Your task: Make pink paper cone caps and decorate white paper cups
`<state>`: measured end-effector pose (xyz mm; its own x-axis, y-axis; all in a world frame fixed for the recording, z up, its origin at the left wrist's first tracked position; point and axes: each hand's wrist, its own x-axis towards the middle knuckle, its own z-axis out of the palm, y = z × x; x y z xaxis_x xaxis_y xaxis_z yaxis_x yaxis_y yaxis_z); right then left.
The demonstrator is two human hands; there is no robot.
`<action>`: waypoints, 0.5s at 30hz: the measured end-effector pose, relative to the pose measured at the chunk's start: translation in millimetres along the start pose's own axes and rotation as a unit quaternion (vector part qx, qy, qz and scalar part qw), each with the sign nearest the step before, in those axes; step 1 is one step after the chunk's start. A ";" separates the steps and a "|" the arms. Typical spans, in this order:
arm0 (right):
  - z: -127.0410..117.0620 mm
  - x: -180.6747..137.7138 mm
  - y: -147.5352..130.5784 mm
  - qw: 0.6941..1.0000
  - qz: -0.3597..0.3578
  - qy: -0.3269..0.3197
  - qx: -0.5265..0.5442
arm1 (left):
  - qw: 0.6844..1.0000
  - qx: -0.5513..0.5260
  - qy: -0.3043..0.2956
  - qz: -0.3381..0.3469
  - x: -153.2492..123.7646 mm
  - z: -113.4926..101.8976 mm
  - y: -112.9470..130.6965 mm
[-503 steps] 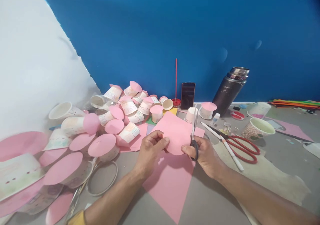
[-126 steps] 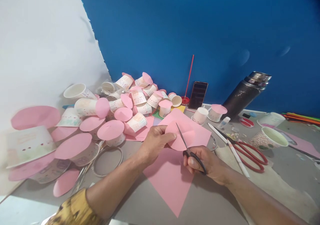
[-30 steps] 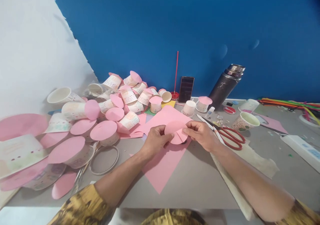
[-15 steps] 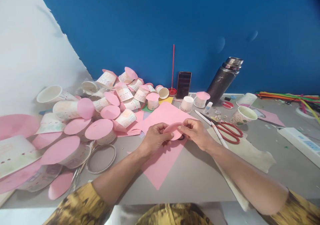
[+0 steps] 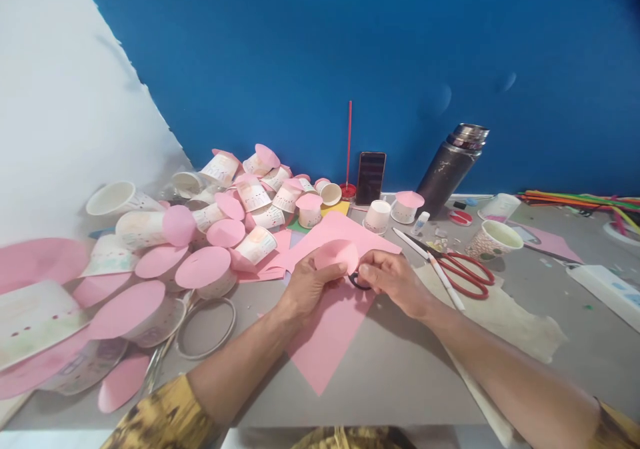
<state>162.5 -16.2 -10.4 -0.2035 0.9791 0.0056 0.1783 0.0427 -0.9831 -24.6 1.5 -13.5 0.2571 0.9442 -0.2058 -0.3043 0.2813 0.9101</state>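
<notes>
A thin pink paper disc (image 5: 338,254), slightly curved, is pinched by its lower edge in my left hand (image 5: 310,286), thumb in front. My right hand (image 5: 393,277) is just to its right, apart from the disc, with its fingers curled together. At those fingertips is a dark looped piece (image 5: 358,282), like a handle ring; the rest of it is hidden, and whether the fingers grip it is unclear. Below both hands lies a large sheet of pink paper (image 5: 320,356) with one corner towards me.
Paper cups topped with pink discs (image 5: 203,268) pile up on the left, beside a tape ring (image 5: 235,322). Red-handled scissors (image 5: 470,276), a white pen (image 5: 447,281) and a patterned cup (image 5: 485,242) are at right. A phone (image 5: 371,177) and a dark flask (image 5: 447,172) stand behind.
My right hand has let go of the disc's edge and moved slightly down. The disc is tilted up more in my left hand, and the dark loop shows more. The view has shifted slightly.
</notes>
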 end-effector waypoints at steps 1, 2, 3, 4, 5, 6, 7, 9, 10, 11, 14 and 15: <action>3.1 -1.3 -1.4 1.000 -0.009 0.007 -0.015 | 1.000 0.007 0.006 0.013 -0.5 -0.4 -1.6; 6.3 -2.6 -2.9 0.999 -0.020 0.020 -0.034 | 1.000 0.016 0.011 0.025 -1.2 -0.6 -3.1; 9.4 -3.9 -4.3 0.997 -0.032 0.038 -0.056 | 0.999 0.026 0.013 0.034 -1.9 -0.5 -4.3; 12.0 -5.1 -5.5 0.994 -0.042 0.055 -0.079 | 0.998 0.037 0.013 0.040 -2.7 -0.2 -4.8; 13.8 -6.0 -6.5 0.992 -0.048 0.068 -0.100 | 0.998 0.048 0.011 0.043 -3.4 0.2 -4.7; 14.7 -6.7 -7.2 0.989 -0.048 0.075 -0.117 | 0.997 0.059 0.004 0.042 -4.0 0.8 -3.8; 14.7 -7.1 -7.8 0.988 -0.045 0.076 -0.129 | 0.997 0.069 -0.002 0.041 -4.4 1.2 -2.1; 12.5 -7.2 -8.9 0.986 -0.033 0.066 -0.146 | 0.995 0.091 -0.006 0.039 -4.7 1.1 3.0; 10.8 -6.9 -9.6 0.987 -0.027 0.055 -0.152 | 0.994 0.102 -0.004 0.039 -4.6 0.5 6.2; 9.1 -6.6 -10.4 0.987 -0.022 0.043 -0.154 | 0.993 0.115 -0.001 0.040 -4.5 -0.7 9.4; 4.5 -5.9 -13.7 0.988 -0.011 0.007 -0.154 | 0.988 0.153 -0.021 0.030 -4.4 -5.5 18.4; 3.5 -5.7 -14.6 0.988 -0.007 -0.002 -0.156 | 0.986 0.163 -0.036 0.027 -4.5 -6.9 20.6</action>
<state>157.7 -23.2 3.3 -0.2122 0.9771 0.0166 0.4627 0.1154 -0.8790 -38.5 4.3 3.7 0.3173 0.9380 -0.1393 -0.0117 0.1508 0.9885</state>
